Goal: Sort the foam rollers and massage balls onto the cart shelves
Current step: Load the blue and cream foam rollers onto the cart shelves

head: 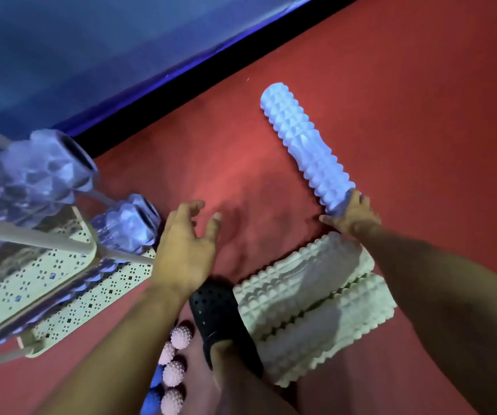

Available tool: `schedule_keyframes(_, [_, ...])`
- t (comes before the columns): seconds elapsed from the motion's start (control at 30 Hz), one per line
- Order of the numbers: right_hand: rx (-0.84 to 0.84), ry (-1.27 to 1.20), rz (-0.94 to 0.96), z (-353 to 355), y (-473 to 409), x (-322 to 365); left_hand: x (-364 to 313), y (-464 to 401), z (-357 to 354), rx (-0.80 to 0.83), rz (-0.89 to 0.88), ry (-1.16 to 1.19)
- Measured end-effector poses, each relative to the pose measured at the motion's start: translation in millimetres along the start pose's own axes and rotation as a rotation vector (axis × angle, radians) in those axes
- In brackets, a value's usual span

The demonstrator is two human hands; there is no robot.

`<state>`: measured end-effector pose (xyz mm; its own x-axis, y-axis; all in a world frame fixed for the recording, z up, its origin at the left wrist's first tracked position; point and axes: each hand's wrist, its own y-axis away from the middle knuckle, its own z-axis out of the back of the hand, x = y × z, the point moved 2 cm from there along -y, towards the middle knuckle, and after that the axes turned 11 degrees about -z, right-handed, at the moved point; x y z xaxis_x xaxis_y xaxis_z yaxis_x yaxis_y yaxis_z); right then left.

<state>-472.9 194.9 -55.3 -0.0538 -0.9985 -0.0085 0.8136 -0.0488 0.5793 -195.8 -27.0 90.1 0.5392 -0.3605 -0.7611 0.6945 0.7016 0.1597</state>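
A long pale-blue knobbed foam roller (304, 142) lies on the red floor at the right. My right hand (352, 215) grips its near end. My left hand (185, 247) hovers over the floor with fingers spread, holding nothing, just right of the cart (61, 283). Blurred purple rollers (46, 172) lie on the cart's perforated cream shelves, a second one (130, 226) lower down. Two cream ridged rollers (307, 295) lie side by side near my right forearm. Pink spiky massage balls (175, 369) sit in a row at the bottom, with blue ones (152, 390) beside them.
A black perforated clog (220, 313) on a foot sits between the balls and the cream rollers. A blue mat with a dark edge (151, 85) borders the red floor at the upper left. White cart posts (31, 238) cross the left side.
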Motion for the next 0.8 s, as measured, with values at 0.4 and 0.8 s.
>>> schedule_keyframes(0.4, [0.343, -0.734, -0.08, -31, 60, 77, 30, 3, 39, -0.026, 0.076, 0.077])
schedule_keyframes(0.8, [1.187, -1.485, 0.033, 88, 365, 139, -65, 126, 186, -0.136, -0.04, 0.145])
